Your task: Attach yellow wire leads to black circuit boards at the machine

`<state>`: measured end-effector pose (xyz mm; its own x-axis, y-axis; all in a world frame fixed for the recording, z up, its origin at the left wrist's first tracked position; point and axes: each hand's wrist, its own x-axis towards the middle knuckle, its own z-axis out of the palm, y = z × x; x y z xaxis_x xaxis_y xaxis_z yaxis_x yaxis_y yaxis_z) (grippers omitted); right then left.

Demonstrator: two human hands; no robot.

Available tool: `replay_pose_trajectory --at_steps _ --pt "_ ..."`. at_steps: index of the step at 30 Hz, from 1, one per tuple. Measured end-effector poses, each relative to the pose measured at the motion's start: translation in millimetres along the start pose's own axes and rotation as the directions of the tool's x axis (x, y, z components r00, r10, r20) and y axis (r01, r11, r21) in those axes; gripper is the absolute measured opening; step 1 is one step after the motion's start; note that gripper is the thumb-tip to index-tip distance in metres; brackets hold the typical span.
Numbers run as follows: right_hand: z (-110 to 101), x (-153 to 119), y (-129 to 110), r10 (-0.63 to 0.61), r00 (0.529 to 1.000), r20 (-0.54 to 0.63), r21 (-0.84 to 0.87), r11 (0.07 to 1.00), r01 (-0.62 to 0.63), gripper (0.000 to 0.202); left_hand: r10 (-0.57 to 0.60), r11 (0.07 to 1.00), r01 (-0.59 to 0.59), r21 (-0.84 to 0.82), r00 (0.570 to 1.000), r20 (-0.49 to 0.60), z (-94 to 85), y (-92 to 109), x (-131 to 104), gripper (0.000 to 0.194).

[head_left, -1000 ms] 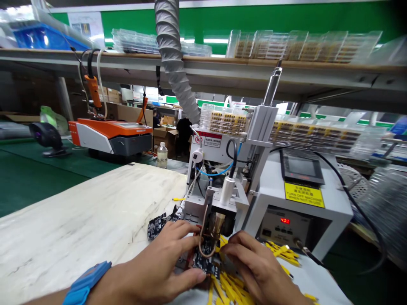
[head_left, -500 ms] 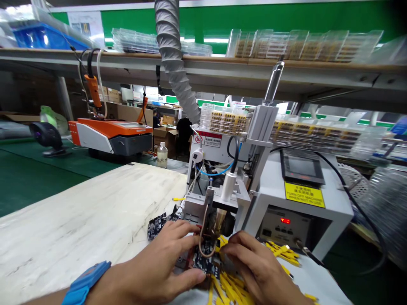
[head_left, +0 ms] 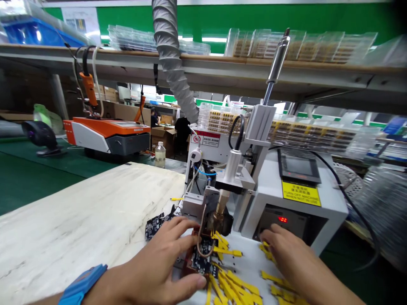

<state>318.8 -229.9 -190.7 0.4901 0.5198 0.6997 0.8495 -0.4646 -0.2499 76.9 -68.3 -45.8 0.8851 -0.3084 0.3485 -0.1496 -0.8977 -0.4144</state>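
My left hand (head_left: 171,258), fingers apart, rests against the fixture around a dark circuit board (head_left: 202,254). One yellow strip (head_left: 228,252) sticks out from the board's right side, and several more yellow strips (head_left: 238,288) lie in front. Above the board is the metal head (head_left: 222,205) of a bench machine, with a curved tube beside it. At the right, my right hand (head_left: 281,245) is over another pile of yellow strips (head_left: 266,250); its fingers are bent together, and whatever may be between the fingertips is hidden.
Other dark circuit boards (head_left: 155,224) lie left of the machine. A control box (head_left: 295,190) with a small screen stands at the right. An orange and grey machine (head_left: 108,135), a black fan (head_left: 41,135) and a bottle (head_left: 160,154) are farther back. A grey hose hangs from above.
My right hand has moved right, away from the board to the strip pile. The machine head has risen off the board. My left hand has hardly moved.
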Motion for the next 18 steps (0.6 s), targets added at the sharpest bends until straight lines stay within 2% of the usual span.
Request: replay_pose_trajectory --at_steps 2,5,13,15,16,17,18 --pt "-5 -3 9 0.067 0.996 0.064 -0.074 0.995 -0.062 0.041 0.007 1.000 -0.007 0.022 1.000 0.008 0.8 -2 -2 0.042" --pt "-8 -5 8 0.104 0.989 0.110 -0.119 0.989 -0.091 0.041 0.007 0.998 -0.007 0.057 1.000 0.017 4.5 -7 -3 0.040" --pt "-4 1 2 0.074 0.996 0.042 -0.177 0.982 -0.065 0.028 0.020 0.993 -0.017 0.114 0.999 -0.026 17.7 -11 3 0.033" --pt "-8 1 -3 0.023 1.000 -0.020 -0.159 0.987 -0.026 0.023 0.029 0.990 -0.024 0.138 0.999 -0.031 17.8 -9 3 0.031" --pt "-10 1 -8 -0.043 0.995 -0.085 -0.114 0.993 0.033 0.021 0.031 0.988 -0.026 0.154 0.999 -0.032 17.3 -8 3 0.030" --pt "-12 0 -15 -0.123 0.976 -0.177 -0.049 0.992 0.116 0.020 0.032 0.984 -0.027 0.174 0.999 -0.028 16.7 -6 3 0.030" --pt "-14 -1 -24 -0.226 0.928 -0.295 0.044 0.967 0.250 0.022 0.035 0.980 -0.030 0.196 0.999 -0.022 16.1 -5 3 0.030"
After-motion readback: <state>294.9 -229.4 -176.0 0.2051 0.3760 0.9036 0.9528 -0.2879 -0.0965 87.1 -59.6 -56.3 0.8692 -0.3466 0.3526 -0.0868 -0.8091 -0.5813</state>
